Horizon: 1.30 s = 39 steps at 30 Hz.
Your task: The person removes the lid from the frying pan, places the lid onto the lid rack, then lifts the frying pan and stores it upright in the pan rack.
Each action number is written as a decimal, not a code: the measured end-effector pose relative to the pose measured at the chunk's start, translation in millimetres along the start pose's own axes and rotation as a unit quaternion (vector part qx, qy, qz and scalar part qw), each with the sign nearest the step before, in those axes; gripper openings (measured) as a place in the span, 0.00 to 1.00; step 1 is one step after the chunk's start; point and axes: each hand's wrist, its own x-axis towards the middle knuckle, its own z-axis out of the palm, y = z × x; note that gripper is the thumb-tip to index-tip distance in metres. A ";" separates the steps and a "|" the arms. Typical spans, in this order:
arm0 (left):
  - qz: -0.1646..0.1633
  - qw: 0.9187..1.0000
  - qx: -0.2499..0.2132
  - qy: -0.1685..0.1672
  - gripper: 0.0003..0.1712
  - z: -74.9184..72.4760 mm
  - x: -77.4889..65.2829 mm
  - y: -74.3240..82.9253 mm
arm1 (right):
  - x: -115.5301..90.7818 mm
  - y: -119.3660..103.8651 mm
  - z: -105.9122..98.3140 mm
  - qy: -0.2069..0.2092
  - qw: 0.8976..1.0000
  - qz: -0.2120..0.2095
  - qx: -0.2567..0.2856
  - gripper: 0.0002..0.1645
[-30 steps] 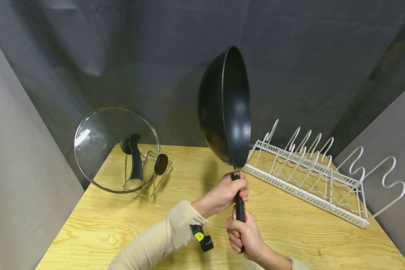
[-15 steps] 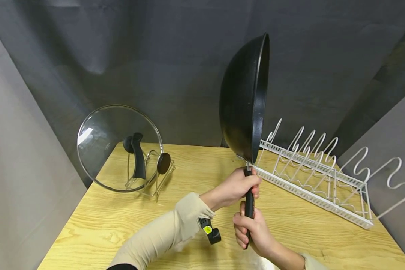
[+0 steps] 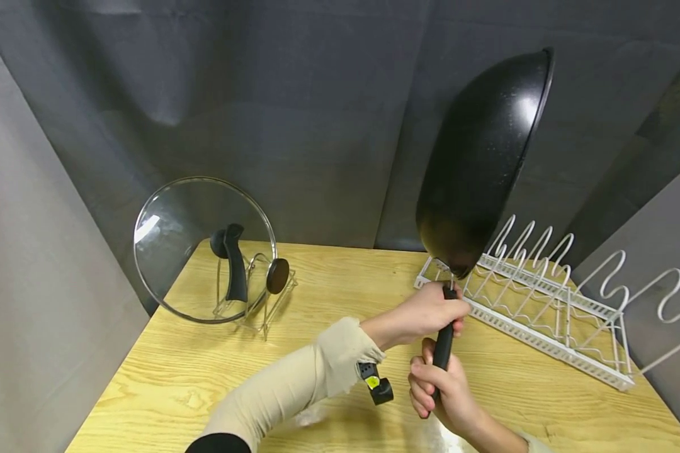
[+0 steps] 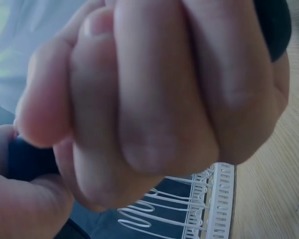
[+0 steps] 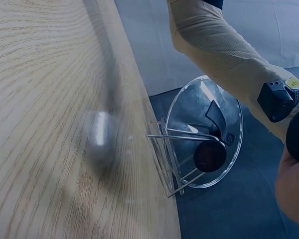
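Note:
A deep black wok (image 3: 481, 157) is held up on edge at the right of the head view, its rounded outside facing left and its top leaning right. My left hand (image 3: 433, 309) grips the upper part of its black handle (image 3: 444, 346), close below the bowl. Lower down, my right hand (image 3: 444, 390) wraps round the handle's end. In the left wrist view the curled left fingers (image 4: 159, 94) fill most of the picture. Only the edge of the right hand (image 5: 295, 189) shows in the right wrist view. The wok's bowl overlaps the left end of a white wire rack (image 3: 544, 333).
On the left of the wooden table (image 3: 164, 377) a glass lid (image 3: 175, 264) with a black handle leans upright in a small wire stand (image 3: 266, 314). The white rack's tall wavy dividers rise at the right. A dark cloth hangs behind the table.
Both hands have carried the wok to the right, over the left end of the white rack. The wok has turned, hiding its inside, and its top now tilts right.

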 end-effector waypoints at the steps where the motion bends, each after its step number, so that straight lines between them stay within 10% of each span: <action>1: -0.002 1.000 -0.002 -0.004 0.09 1.9 1.0 0.8 | -1.1 -0.7 -0.5 -0.003 1.000 -0.004 0.009 0.20; 39: -0.068 0.998 0.002 -0.017 0.16 44.5 35.2 -18.1 | -30.7 -10.7 -21.8 -0.030 0.989 -0.051 0.133 0.22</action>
